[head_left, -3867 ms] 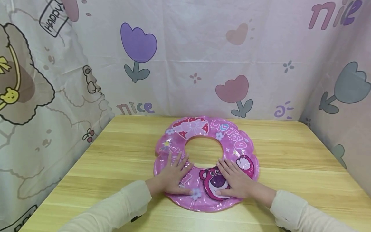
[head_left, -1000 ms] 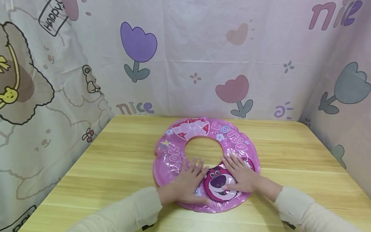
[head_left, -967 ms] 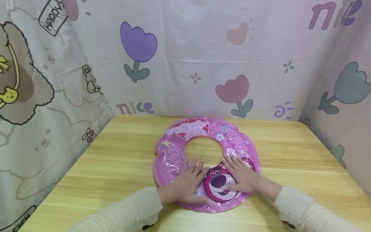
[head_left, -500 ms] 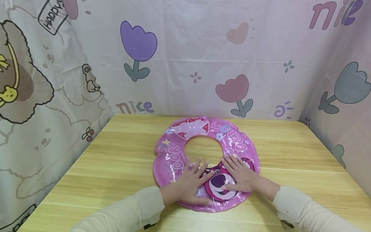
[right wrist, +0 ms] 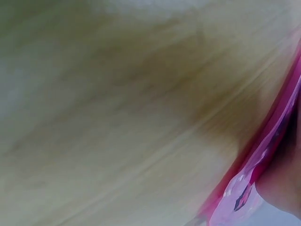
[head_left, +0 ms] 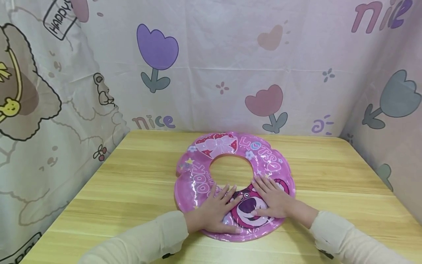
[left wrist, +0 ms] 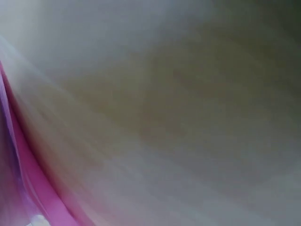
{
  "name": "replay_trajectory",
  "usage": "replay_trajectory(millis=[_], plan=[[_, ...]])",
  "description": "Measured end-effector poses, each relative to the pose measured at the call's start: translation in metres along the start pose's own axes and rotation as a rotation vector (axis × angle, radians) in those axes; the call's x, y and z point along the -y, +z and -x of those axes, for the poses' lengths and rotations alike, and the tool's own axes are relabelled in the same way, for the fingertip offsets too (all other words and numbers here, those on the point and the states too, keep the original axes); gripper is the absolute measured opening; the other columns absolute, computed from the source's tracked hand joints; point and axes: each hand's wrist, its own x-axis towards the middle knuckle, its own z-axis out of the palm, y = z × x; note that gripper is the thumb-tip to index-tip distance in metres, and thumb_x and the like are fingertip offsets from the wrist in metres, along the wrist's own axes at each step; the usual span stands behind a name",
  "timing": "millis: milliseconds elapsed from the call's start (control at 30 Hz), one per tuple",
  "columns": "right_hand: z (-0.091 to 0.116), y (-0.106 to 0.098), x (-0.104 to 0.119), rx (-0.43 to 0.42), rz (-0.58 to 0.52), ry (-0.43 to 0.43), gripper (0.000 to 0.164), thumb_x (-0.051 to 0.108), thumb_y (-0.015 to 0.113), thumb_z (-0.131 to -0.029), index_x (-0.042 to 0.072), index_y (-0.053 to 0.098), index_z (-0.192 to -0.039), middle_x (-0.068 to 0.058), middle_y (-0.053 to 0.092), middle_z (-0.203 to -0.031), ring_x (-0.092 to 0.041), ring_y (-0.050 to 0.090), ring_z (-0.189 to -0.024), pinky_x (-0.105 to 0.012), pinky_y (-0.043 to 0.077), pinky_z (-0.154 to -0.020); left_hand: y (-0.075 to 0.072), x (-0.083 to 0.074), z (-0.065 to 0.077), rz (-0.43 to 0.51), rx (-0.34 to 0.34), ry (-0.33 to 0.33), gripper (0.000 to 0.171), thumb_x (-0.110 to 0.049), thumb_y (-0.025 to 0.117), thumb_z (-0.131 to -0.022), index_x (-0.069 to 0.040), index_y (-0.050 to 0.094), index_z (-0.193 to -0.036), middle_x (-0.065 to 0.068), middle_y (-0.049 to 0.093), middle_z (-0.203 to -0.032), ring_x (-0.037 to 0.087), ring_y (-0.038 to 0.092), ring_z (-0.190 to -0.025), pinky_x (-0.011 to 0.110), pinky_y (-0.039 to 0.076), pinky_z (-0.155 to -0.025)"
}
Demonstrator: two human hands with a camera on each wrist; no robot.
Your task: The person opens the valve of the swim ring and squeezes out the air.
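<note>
A printed cloth (head_left: 72,84) hangs at left beside a wood-grain bench (head_left: 128,187), where a cream sleeve (head_left: 141,238) leads to the left grip (head_left: 217,212), a bare hand resting with fingers straight and spread on the near side of a glossy pink ring (head_left: 191,190). The ring lies flat on the bench beneath both hands, its central hole just beyond the fingertips and its lettered far half uncovered. A bear's face (head_left: 247,207) printed on it shows between the hands, touched from the left by fingertips and from the right by a thumb. The right grip (head_left: 271,200) rests on the ring's near right section, fingers extended, its wrist entering a second cream sleeve (head_left: 346,234). Both wrist views, blurred, catch the ring's pink edge.
</note>
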Motion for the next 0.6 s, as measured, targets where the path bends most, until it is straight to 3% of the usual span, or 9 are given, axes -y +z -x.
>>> replay_trajectory(millis=[233,600], plan=[[0.001,0.001,0.002,-0.015,0.008,-0.027,0.094,0.063,0.052,-0.082,-0.005,0.029,-0.142,-0.026,0.023,-0.150,-0.045,0.019,-0.138,-0.058,0.019,-0.111,0.002,0.010,0.007,-0.041,-0.027,0.029,0.096,-0.077,0.038,-0.079,-0.016,0.016,-0.150,0.012,0.010,-0.157,0.032,0.012,-0.144,0.057,0.013,-0.114],[0.001,0.001,0.000,0.009,0.004,-0.006,0.095,0.064,0.051,-0.082,-0.003,0.026,-0.144,-0.024,0.019,-0.152,-0.043,0.015,-0.140,-0.058,0.016,-0.112,0.001,0.028,0.021,-0.034,-0.049,-0.048,0.098,-0.080,0.038,-0.076,-0.018,0.020,-0.149,0.017,0.010,-0.156,0.044,0.011,-0.141,0.067,0.009,-0.108]])
